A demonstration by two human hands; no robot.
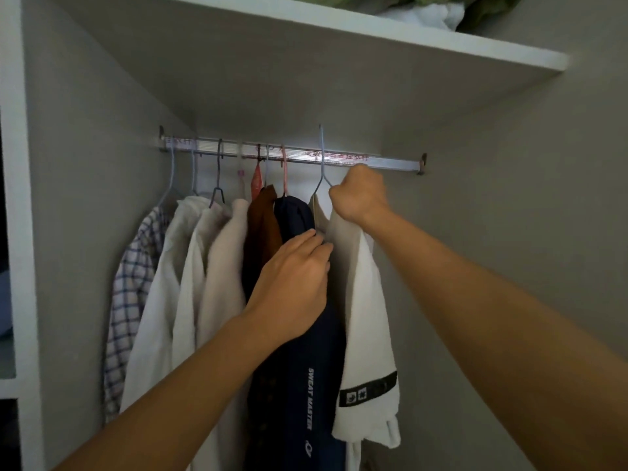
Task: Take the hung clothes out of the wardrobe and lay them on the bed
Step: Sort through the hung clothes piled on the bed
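The white T-shirt [365,317] hung on a wire hanger [322,164] under the right hand [360,195], whose fist gripped the hanger's shoulder. Just left, the left hand [292,283] lay loosely curled against a navy shirt [299,368], fingertips between both garments, below the rail [390,161].

rail [390,160]: silvery bar across the wardrobe [102,137] under a white shelf, printed film on it.
checked shirt [132,287]: leftmost on the rail, blue-white plaid, wire hanger.
pale garments [190,283]: three cream pieces hanging side by side, right of the checked shirt.
brown top [261,226]: rust-coloured, narrow, between cream and navy.
navy top [302,375]: dark, white lettering "SWEAT MASTER" down its side, pink hanger.
white shirt [367,321]: rightmost, black band on the sleeve, shoulder raised; blue hanger [322,164] hook at rail height, whether it is off the rail is unclear.
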